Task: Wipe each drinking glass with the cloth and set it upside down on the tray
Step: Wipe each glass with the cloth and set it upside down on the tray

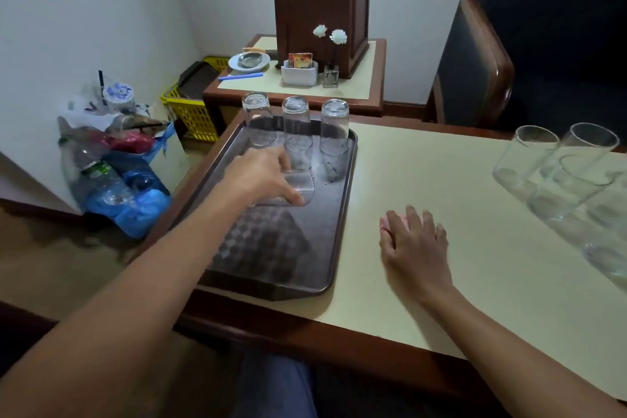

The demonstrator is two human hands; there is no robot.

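A dark brown tray lies on the left part of the table. Three clear glasses stand upside down along its far edge: one at left, one in the middle, one at right. My left hand grips a fourth glass from above, low over the tray's middle. My right hand rests flat on the table right of the tray, covering a pink cloth of which only a corner shows. Several upright glasses stand at the table's right edge.
A small side table behind holds a wooden box, a white dish, a sachet holder and a flower vase. A yellow basket and bags of bottles sit on the floor at left. A dark chair stands at back right.
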